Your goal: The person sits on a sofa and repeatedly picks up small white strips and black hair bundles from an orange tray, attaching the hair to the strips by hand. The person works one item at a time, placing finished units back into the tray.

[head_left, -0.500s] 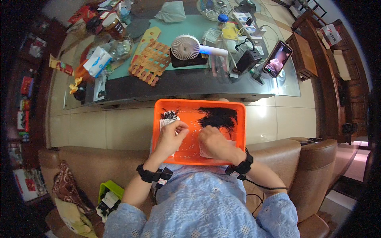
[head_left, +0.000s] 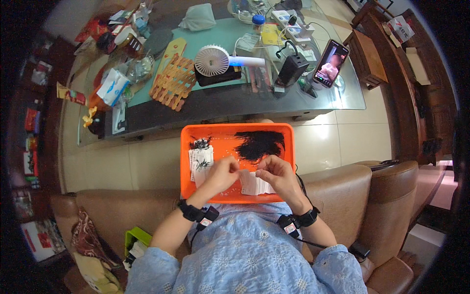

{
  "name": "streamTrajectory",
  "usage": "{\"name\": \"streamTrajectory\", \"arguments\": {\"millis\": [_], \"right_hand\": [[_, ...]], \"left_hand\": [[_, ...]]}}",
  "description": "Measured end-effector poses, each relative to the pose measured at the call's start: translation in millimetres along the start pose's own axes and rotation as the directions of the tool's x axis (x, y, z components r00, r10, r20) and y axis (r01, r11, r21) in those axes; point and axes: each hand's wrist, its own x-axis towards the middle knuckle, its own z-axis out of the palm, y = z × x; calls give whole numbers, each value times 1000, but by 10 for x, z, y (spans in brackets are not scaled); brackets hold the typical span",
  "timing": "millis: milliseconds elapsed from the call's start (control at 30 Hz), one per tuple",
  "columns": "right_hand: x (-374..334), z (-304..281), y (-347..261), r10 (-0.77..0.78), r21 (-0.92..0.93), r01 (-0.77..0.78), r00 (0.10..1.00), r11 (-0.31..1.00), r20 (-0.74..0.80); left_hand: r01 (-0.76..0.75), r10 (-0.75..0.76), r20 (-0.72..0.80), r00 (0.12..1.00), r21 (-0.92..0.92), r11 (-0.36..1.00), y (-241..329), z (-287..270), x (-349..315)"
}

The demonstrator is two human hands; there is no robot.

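Observation:
On my lap sits an orange tray [head_left: 237,127]. Inside it at the right front is a row of white paper cards [head_left: 254,186]. My left hand [head_left: 224,172] is closed, its fingertips pinching the upper left corner of a card there. Just right of it, my right hand [head_left: 278,175] has thumb and forefinger pinched over the same cards; whatever is between them is too small to make out. A pile of loose black strands [head_left: 259,145] lies in the far right of the tray. Along the left side are white cards with black strands [head_left: 200,159] on them.
Beyond the tray stands a glass-topped table [head_left: 210,100] with a white handheld fan [head_left: 212,61], a wooden slatted mat [head_left: 172,85], a black charger block [head_left: 292,69] and a propped phone [head_left: 331,63]. A green bin [head_left: 132,240] sits on the brown sofa [head_left: 122,196] to my left.
My hands have come closer together over the right-hand cards. The left hand moved right, off the left cards, uncovering them. The right hand turned, showing more of the row. The view shifted slightly.

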Motion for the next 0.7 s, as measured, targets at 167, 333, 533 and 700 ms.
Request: {"name": "streamTrajectory", "arguments": {"millis": [167,333,533,700], "right_hand": [[-78,106,-13,5,-7,-5,1000,1000,-6],[-70,239,-60,-47,-106,48,999,993,13],[-101,320,-43,-60,-66,61,998,996,19],[-161,358,-29,-87,-63,87,996,994,1]], "left_hand": [[-93,-37,-215,976,-567,819,72,-116,-180],[-181,3,-375,927,-440,880,293,-152,-383],[-267,99,-439,893,-340,902,388,-145,-478],[-328,231,-474,850,-132,935,411,-121,-610]]}}
